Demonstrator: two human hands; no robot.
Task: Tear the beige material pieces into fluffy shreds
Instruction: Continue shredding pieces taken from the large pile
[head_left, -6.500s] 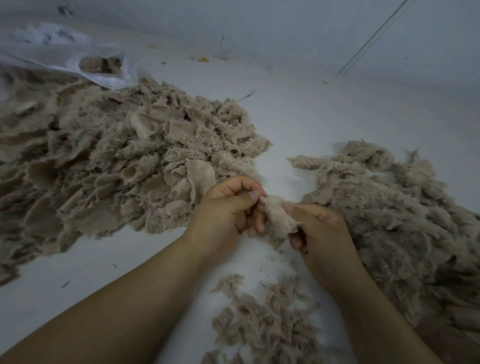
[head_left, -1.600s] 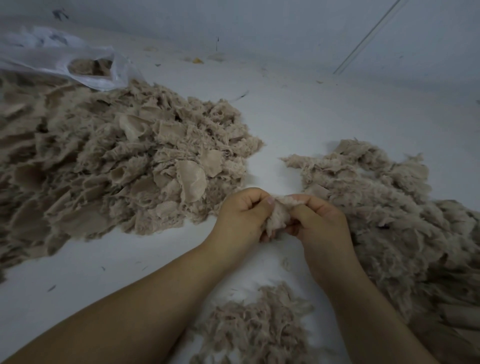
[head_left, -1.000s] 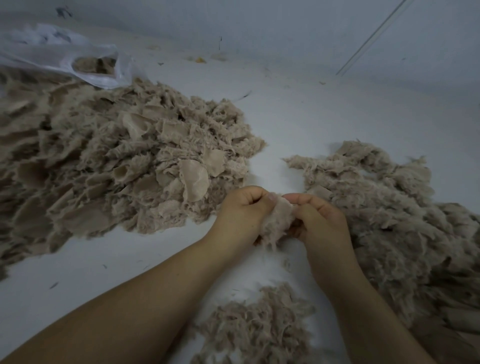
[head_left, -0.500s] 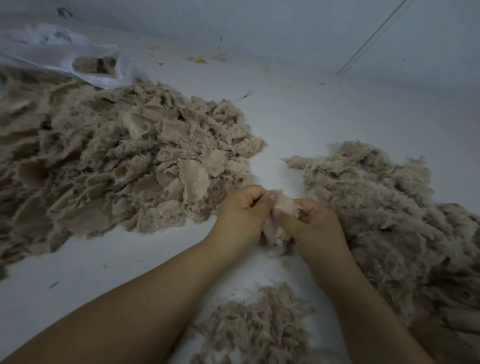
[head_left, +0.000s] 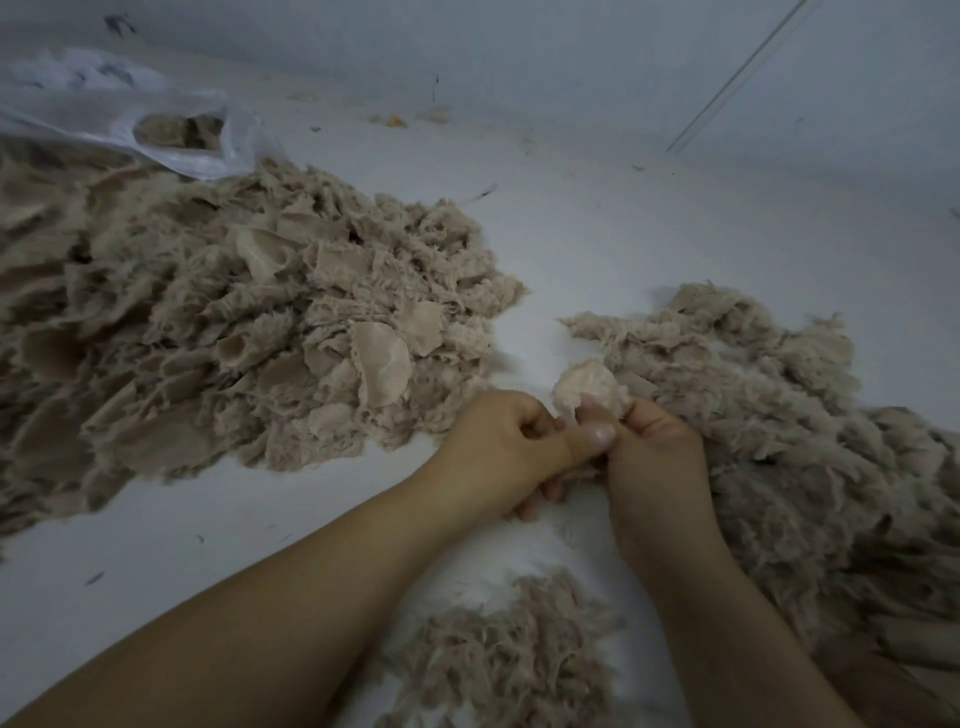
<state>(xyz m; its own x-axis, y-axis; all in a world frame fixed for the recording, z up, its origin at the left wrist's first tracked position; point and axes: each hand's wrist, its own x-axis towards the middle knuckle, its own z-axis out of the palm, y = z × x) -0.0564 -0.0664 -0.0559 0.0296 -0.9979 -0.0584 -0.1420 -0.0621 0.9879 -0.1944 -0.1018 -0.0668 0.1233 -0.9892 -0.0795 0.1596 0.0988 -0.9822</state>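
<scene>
Beige material is lying in three heaps on the white floor (head_left: 597, 249): the biggest pile (head_left: 223, 332), with flat, woven-looking scraps still showing in it, is spreading across the left; a second heap (head_left: 779, 447) of fluffier stuff is banking up on the right; a small mound of shreds (head_left: 509, 660) is sitting nearest the person, between the forearms. A white plastic bag (head_left: 171, 140) is lying at the far left with more beige material showing through its mouth.

Between the heaps, the left hand (head_left: 498, 457) and the right hand (head_left: 654, 457) are meeting, knuckles almost touching, and both are pinching one small piece (head_left: 587, 387), whose pale tuft is sticking up above the fingers. Each hand is closing tightly on its own edge of that piece.

For a clean tear, the two pinches are probably best kept close together on the cloth, so the pull is acting on a short span and the fibres are fraying apart instead of stretching. Pulling the hands apart sideways, then re-pinching what remains, looks like the way to get fluff and not strips. Most of the left pile is looking untorn, so the job is far from finished.
</scene>
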